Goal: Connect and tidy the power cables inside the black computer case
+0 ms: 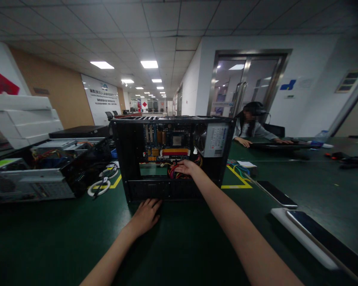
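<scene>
Two bare hands work at one open computer case (131, 159) standing in the middle of a green table (181, 246).

The case is black and upright, its side panel off, showing one blue motherboard (167, 143), one grey power supply (216, 140) at the upper right and a bundle of red and yellow cables (173, 171) at the bottom. A second case (47, 171) lies open to the left, and two dark phones (277, 193) lie to the right. The left hand (146, 214) rests palm down on the table just at the foot of the case, fingers straight and slightly apart, holding nothing. The right hand (187, 167) reaches inside and touches the cables, fingers bent; whether they grip any cannot be told.
</scene>
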Available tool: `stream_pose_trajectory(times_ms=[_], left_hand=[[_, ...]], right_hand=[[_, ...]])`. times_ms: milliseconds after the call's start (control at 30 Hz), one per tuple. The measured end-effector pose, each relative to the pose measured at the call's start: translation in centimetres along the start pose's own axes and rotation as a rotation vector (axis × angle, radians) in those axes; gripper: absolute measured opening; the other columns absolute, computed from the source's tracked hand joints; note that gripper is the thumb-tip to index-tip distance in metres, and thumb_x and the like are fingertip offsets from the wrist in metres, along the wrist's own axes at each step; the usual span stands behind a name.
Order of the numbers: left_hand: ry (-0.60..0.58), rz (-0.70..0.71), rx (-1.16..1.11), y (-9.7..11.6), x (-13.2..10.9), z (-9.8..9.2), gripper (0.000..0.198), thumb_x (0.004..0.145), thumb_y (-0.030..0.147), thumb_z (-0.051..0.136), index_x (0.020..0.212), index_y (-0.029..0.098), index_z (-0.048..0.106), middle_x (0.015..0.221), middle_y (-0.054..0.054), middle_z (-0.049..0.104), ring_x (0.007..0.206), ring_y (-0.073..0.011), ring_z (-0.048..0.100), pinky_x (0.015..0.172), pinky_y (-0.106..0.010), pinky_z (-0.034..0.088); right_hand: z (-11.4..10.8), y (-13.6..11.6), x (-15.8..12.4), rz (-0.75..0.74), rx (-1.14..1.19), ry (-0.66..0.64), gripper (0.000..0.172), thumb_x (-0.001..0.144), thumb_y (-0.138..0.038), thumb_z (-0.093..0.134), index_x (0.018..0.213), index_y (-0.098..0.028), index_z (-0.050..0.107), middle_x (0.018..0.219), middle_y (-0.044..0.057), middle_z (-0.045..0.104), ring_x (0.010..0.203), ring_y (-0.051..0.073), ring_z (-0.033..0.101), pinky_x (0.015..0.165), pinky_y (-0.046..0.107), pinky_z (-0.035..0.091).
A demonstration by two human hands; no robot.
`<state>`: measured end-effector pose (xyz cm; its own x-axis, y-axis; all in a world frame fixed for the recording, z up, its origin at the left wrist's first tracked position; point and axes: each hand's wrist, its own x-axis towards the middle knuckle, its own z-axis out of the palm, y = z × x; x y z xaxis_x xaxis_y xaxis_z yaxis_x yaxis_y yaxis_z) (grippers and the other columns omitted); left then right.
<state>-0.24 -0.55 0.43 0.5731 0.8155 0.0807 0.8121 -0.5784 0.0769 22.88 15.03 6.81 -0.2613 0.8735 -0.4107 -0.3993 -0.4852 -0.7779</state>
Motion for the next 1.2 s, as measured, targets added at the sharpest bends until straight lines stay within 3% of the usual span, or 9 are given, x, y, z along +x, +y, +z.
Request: stream_pose_trajectory(times_ms=[300,467,600,767,933,1067,1200], left_hand=[[0.008,0.012,0.004,-0.1,0.0,0.1,0.050,0.078,0.027,0.041,0.126,0.023,0.031,0.125,-0.006,0.040,0.113,-0.0229,0.035,0.093,-0.039,0.028],[0.002,0.004,0.010,-0.2,-0.1,0.1,0.051,0.077,0.027,0.041,0.127,0.023,0.030,0.126,-0.006,0.040,0.114,-0.0231,0.035,0.093,-0.040,0.029],[0.015,0.009,0.003,-0.3,0.0,0.3,0.052,0.077,0.027,0.041,0.128,0.024,0.029,0.126,-0.006,0.039,0.115,-0.0231,0.034,0.093,-0.040,0.029],[0.024,0.011,0.009,-0.2,0.0,0.3,0.050,0.077,0.027,0.042,0.126,0.023,0.031,0.124,-0.006,0.041,0.113,-0.0227,0.035,0.093,-0.039,0.029],[0.029,0.016,0.015,-0.3,0.0,0.4,0.051,0.077,0.027,0.041,0.127,0.024,0.030,0.125,-0.006,0.040,0.113,-0.0229,0.035,0.093,-0.039,0.030],[0.024,0.021,0.011,-0.3,0.0,0.4,0.051,0.077,0.026,0.041,0.127,0.024,0.029,0.125,-0.006,0.040,0.113,-0.0229,0.035,0.093,-0.039,0.029],[0.017,0.017,0.004,-0.1,0.0,0.2,0.052,0.077,0.026,0.041,0.127,0.024,0.030,0.126,-0.005,0.039,0.114,-0.0229,0.034,0.093,-0.039,0.029]], right_hand=[[0.2,0.3,-0.2,-0.032,-0.145,0.027,0.011,0.081,-0.009,0.038,0.090,-0.011,0.045,0.075,0.009,0.060,0.067,0.015,0.062,0.064,0.033,0.051],[0.6,0.7,-1.0,-0.050,-0.382,0.175,0.018,0.080,-0.021,0.046,0.096,-0.014,0.043,0.071,0.006,0.059,0.061,0.014,0.061,0.058,0.035,0.052],[0.8,1.0,-1.4,-0.207,-0.635,0.380,0.021,0.078,-0.025,0.047,0.097,-0.015,0.046,0.076,0.007,0.061,0.056,0.014,0.060,0.055,0.030,0.050],[0.8,1.2,-0.7,-0.555,-1.133,0.548,0.010,0.073,-0.014,0.047,0.073,-0.012,0.057,0.074,0.009,0.063,0.067,0.016,0.062,0.061,0.022,0.046],[1.4,1.6,-0.2,-0.658,-1.367,0.386,0.016,0.071,-0.007,0.044,0.077,-0.012,0.059,0.072,0.006,0.064,0.064,0.011,0.060,0.058,0.015,0.042],[2.0,2.4,-0.2,-0.500,-1.505,0.173,0.017,0.072,-0.009,0.044,0.077,-0.011,0.060,0.072,0.005,0.065,0.055,0.009,0.058,0.052,0.016,0.041],[2.1,2.7,0.1,-0.407,-1.666,0.035,0.012,0.068,-0.014,0.051,0.074,-0.013,0.062,0.074,0.004,0.065,0.067,0.014,0.060,0.058,0.019,0.043]])
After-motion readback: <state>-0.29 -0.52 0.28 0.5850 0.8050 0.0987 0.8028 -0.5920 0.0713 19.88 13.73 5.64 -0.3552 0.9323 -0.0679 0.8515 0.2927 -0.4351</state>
